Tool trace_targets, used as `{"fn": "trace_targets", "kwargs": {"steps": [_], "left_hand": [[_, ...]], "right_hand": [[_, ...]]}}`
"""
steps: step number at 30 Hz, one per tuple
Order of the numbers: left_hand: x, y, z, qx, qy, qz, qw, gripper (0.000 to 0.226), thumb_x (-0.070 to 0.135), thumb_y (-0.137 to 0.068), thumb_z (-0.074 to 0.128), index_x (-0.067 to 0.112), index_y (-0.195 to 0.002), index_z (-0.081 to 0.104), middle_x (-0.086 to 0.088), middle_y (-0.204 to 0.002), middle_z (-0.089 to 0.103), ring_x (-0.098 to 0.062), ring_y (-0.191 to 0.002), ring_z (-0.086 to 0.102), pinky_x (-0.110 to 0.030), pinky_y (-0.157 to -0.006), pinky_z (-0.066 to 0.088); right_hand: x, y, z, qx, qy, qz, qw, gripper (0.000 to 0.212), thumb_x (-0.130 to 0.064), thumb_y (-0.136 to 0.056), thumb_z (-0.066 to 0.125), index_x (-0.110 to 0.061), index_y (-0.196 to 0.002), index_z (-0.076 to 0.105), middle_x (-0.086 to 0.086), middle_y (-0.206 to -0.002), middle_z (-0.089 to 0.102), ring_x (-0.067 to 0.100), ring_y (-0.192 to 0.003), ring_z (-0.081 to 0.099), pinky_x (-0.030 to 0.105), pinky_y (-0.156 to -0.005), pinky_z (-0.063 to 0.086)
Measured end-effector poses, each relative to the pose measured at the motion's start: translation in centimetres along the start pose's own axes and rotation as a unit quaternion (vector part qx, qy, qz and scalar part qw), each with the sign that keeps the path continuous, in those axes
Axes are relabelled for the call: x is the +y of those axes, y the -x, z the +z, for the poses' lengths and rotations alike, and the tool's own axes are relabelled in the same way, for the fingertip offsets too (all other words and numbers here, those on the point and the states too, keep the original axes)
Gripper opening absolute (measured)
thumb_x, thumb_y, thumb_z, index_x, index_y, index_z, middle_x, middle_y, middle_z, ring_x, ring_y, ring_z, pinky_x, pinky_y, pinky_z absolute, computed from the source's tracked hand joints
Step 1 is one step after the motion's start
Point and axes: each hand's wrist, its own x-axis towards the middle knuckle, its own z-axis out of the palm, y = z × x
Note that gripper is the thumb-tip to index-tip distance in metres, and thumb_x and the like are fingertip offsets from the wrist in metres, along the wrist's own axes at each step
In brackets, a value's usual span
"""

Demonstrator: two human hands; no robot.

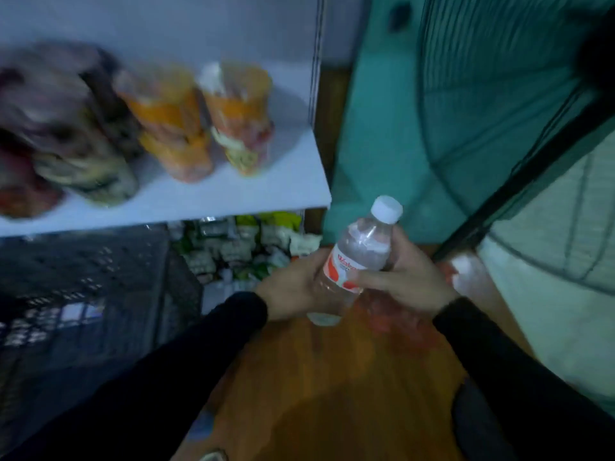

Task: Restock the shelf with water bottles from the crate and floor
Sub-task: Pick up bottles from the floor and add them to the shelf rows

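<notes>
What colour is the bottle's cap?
White, on the cap of the bottle; head view.

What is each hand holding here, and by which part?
Both hold one water bottle: left hand round its lower body, right hand at the label.

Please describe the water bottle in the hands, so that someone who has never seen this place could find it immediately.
Start at the white shelf with its orange packets. Just below its right front corner, over the wooden floor, the left hand and the right hand grip one water bottle. It is clear plastic, tilted, with a white cap and a red-and-white label, unlike the orange packets.
</notes>
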Motion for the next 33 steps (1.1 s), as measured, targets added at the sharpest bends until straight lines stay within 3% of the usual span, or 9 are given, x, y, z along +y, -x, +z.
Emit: {"fn": "trace_targets", "kwargs": {"steps": [2,7,10,13,17,20,22,28,33], "left_hand": [[4.2,1.7,-4.2,0.005,-0.015,-0.001,1.0,0.059,0.022,-0.075,0.083,0.031,-0.124,0.051,0.021,-0.109,0.062,0.017,-0.091,0.057,-0.007,-0.076,0.046],[13.4,7.0,-14.3,0.125,-0.02,0.073,0.989,0.073,0.043,-0.061,0.087,0.034,-0.124,0.051,0.017,-0.116,0.065,-0.005,-0.107,0.061,-0.039,-0.091,0.054],[17.3,9.9,-19.8,0.174,-0.035,0.118,0.977,0.071,0.046,-0.06,0.087,0.036,-0.121,0.053,0.019,-0.113,0.066,0.0,-0.104,0.062,-0.035,-0.092,0.053],[20.0,12.7,-24.8,0.172,-0.07,0.136,0.973,0.059,0.045,-0.065,0.086,0.044,-0.114,0.054,0.024,-0.11,0.065,0.008,-0.101,0.06,-0.023,-0.092,0.051],[21.8,15.2,-31.4,0.135,-0.161,0.142,0.967,0.058,0.049,-0.072,0.08,0.047,-0.121,0.05,0.02,-0.121,0.062,-0.003,-0.111,0.059,-0.031,-0.1,0.047],[21.0,16.1,-37.0,0.154,-0.31,0.061,0.936,0.078,0.054,-0.078,0.072,0.031,-0.145,0.038,0.003,-0.139,0.052,-0.016,-0.123,0.051,-0.033,-0.104,0.041],[19.1,16.5,-40.6,0.2,-0.38,0.011,0.903,0.077,0.053,-0.086,0.064,0.021,-0.149,0.033,-0.004,-0.146,0.046,-0.023,-0.129,0.046,-0.035,-0.106,0.037],[12.8,16.3,-48.1,0.313,-0.405,-0.099,0.853,0.07,0.065,-0.091,0.039,0.014,-0.138,0.046,-0.014,-0.136,0.051,-0.031,-0.122,0.048,-0.04,-0.1,0.042],[8.9,15.4,-49.9,0.302,-0.479,-0.119,0.815,0.1,0.081,-0.069,-0.007,0.026,-0.133,0.047,-0.009,-0.128,0.049,-0.028,-0.12,0.045,-0.039,-0.1,0.038]], "right_hand": [[-7.4,0.3,-0.1,-0.003,0.007,-0.051,0.999,0.064,0.009,-0.071,0.079,-0.021,-0.119,0.051,-0.01,-0.106,0.071,0.004,-0.099,0.067,0.022,-0.083,0.054],[-21.4,1.1,2.5,0.021,0.014,-0.126,0.992,0.074,-0.028,-0.069,0.088,-0.022,-0.132,0.049,-0.002,-0.123,0.068,0.017,-0.115,0.065,0.039,-0.098,0.052],[-26.9,1.3,5.2,0.036,0.033,-0.166,0.985,0.066,-0.027,-0.07,0.083,-0.027,-0.126,0.05,-0.012,-0.116,0.07,0.009,-0.11,0.066,0.029,-0.094,0.051],[-32.0,1.0,7.8,0.059,0.024,-0.208,0.976,0.054,-0.016,-0.073,0.077,-0.022,-0.121,0.053,-0.004,-0.115,0.07,0.006,-0.105,0.067,0.02,-0.086,0.051],[-37.0,-0.6,10.7,0.096,0.032,-0.23,0.968,0.053,-0.021,-0.072,0.08,-0.017,-0.119,0.058,-0.003,-0.113,0.072,0.01,-0.105,0.068,0.024,-0.088,0.055],[-39.1,-2.4,12.1,0.127,0.05,-0.232,0.963,0.047,-0.02,-0.076,0.082,-0.02,-0.117,0.06,-0.008,-0.113,0.071,0.008,-0.105,0.067,0.029,-0.094,0.054],[-40.2,-3.6,12.7,0.152,0.056,-0.233,0.959,0.044,-0.02,-0.078,0.082,-0.021,-0.116,0.061,-0.011,-0.111,0.07,0.006,-0.103,0.067,0.03,-0.094,0.054],[-42.8,-7.5,12.6,0.218,0.061,-0.239,0.944,0.043,-0.031,-0.079,0.082,-0.02,-0.115,0.062,-0.007,-0.112,0.071,0.013,-0.103,0.068,0.043,-0.096,0.055],[-44.6,-11.3,11.8,0.265,0.077,-0.252,0.928,0.027,-0.032,-0.079,0.081,-0.027,-0.097,0.062,-0.01,-0.103,0.071,0.011,-0.099,0.067,0.043,-0.096,0.053]]}}
